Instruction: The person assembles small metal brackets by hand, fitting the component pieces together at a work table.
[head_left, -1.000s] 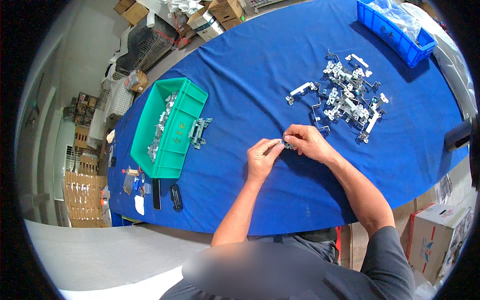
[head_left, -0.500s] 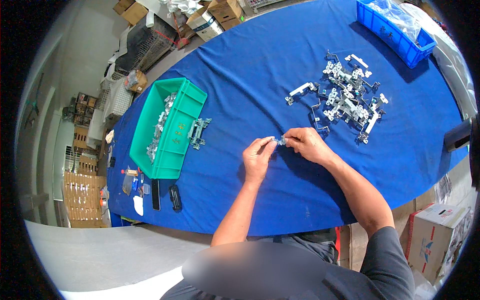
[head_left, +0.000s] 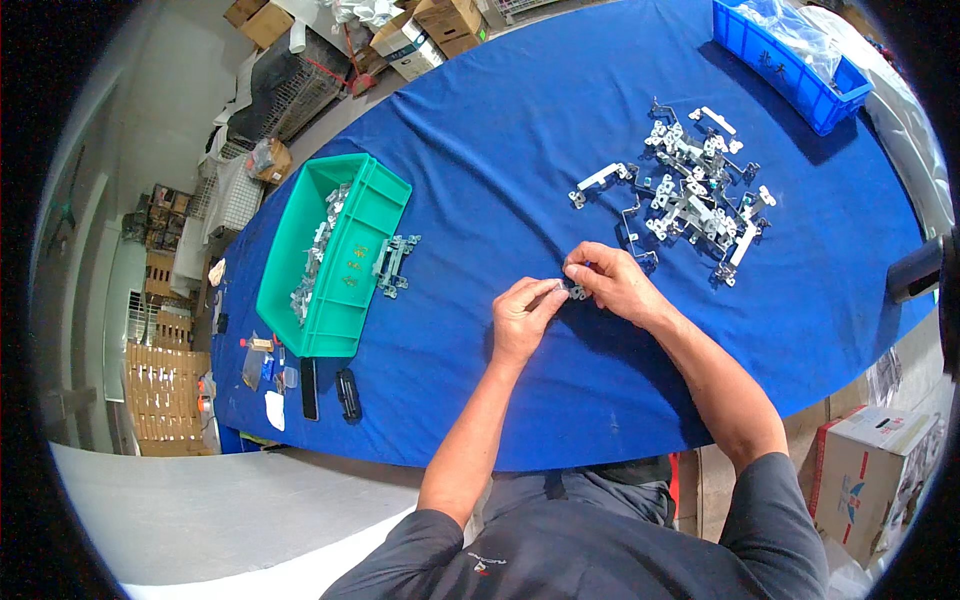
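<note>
Above the middle of the blue cloth, my left hand (head_left: 522, 318) pinches a small silvery metal bracket (head_left: 576, 292) between thumb and fingertips. Close against its other side is my right hand (head_left: 618, 287), its fingers curled and thumb and forefinger drawn together just above the bracket; what lies between them is too small to make out. The fingers partly cover the bracket. Farther right lies a loose pile of metal brackets (head_left: 700, 200), white and dark. Several similar brackets (head_left: 396, 265) rest together beside a green bin (head_left: 335, 315), which contains more silvery metal pieces (head_left: 322, 250).
A blue crate (head_left: 780, 75) with clear plastic stands at the far right. Near the left edge of the blue-covered table (head_left: 480, 180) lie a phone (head_left: 310, 388), a black case (head_left: 348, 395) and a small bottle (head_left: 256, 362). A carton (head_left: 870, 470) stands on the floor at right.
My right thumb and forefinger have shifted up off the bracket's end and closed above it. My left hand has moved slightly right with the bracket.
</note>
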